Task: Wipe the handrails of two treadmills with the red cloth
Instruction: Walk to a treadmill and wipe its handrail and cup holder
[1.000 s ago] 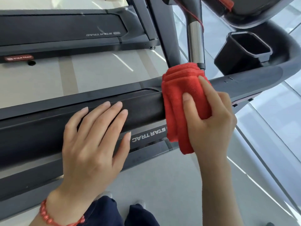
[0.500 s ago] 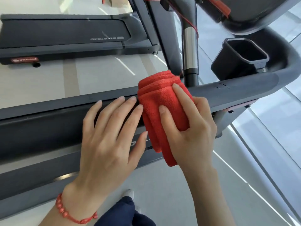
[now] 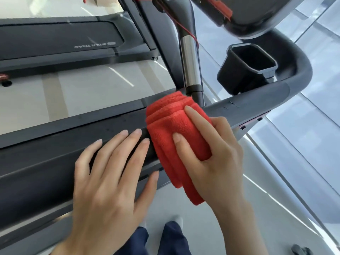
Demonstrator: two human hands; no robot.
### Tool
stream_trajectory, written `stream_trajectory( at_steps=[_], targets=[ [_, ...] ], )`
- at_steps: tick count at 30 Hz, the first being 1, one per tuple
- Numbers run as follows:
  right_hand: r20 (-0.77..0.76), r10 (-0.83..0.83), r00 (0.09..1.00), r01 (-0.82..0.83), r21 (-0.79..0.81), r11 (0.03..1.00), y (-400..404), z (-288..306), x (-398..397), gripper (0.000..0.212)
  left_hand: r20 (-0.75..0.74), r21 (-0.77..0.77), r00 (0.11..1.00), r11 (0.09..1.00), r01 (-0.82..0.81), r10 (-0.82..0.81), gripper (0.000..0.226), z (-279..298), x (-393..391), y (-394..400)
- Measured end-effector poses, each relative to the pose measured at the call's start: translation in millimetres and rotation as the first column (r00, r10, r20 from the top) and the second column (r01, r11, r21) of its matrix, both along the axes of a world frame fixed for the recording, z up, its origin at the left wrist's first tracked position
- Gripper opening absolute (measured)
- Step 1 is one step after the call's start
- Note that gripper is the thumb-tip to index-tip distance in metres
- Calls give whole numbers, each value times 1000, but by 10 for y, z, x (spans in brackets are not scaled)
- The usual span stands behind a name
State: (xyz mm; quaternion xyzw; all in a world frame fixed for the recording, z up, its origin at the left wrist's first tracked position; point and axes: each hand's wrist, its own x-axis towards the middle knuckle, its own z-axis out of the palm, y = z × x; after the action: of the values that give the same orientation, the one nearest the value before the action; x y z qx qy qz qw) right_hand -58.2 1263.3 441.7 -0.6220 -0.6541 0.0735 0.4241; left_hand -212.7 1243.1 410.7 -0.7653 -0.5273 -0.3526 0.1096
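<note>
A dark handrail (image 3: 55,162) of the near treadmill runs across the view from lower left to upper right, curving at its far end. A folded red cloth (image 3: 171,126) is wrapped over the rail near its middle. My right hand (image 3: 211,153) grips the cloth around the rail, fingers pressed on top. My left hand (image 3: 110,181) lies flat on the rail just left of the cloth, fingers spread, fingertips almost touching the cloth.
A black cup holder (image 3: 246,69) sits by the rail's bend. A chrome-and-black upright post (image 3: 191,70) rises behind the cloth. The second treadmill's deck (image 3: 55,45) lies across the top left. My legs and shoes (image 3: 165,236) show below on pale floor.
My right hand slid the cloth leftward along the rail toward my left hand, then held about there. My left hand moved slightly right along the rail.
</note>
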Motion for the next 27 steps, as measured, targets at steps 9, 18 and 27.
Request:
stream_trajectory(
  at_steps=[9,18,27],
  targets=[
    [33,-40,999,44,-103,994,272,134,446,41,-22,-49,999,999,22,-24,37,62,372,203],
    [72,78,994,-68,-130,989,339,154,661,41,-44,-33,995,995,-96,94,32,22,599,256],
    [131,62,989,-51,-88,995,429,163,852,42,0,-41,992,991,-128,128,32,46,785,291]
  ],
)
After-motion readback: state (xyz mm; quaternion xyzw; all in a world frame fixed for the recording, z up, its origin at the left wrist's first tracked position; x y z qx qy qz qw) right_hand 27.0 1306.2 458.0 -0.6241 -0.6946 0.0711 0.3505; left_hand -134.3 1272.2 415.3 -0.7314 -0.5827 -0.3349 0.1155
